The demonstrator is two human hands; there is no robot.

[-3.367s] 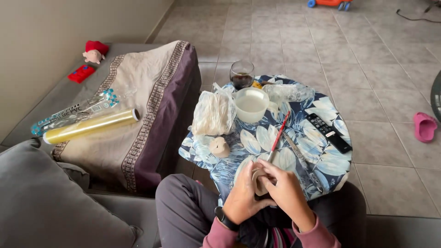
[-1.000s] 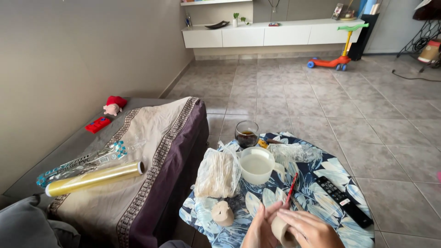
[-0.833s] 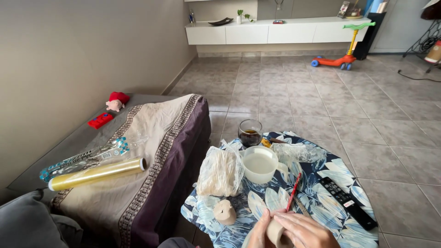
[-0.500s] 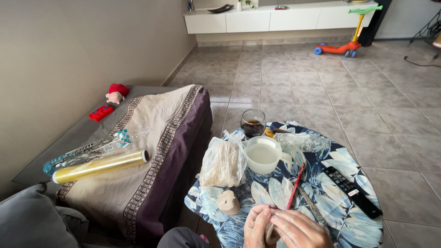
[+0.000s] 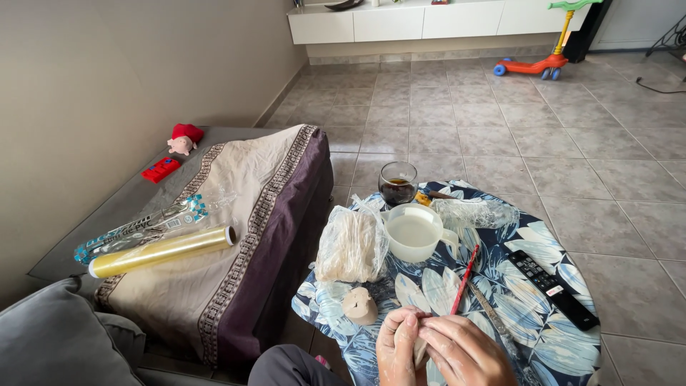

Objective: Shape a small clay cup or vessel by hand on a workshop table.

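A person's left hand (image 5: 397, 347) and right hand (image 5: 463, 352) are pressing together around a small pale lump of clay (image 5: 419, 350) — both closed on it, fingers dusted white — at the near edge of a round table (image 5: 564, 343) covered in a blue leaf-print cloth. Just left of the hands, a small clay piece (image 5: 360, 306) is sitting on the table. Beyond the hands a red brush (image 5: 463, 279) is lying, and further back a white jug (image 5: 414, 232), a plastic bag (image 5: 351, 244) and a dark glass (image 5: 397, 183) are standing. A black remote (image 5: 552, 278) is resting toward the table's right edge.
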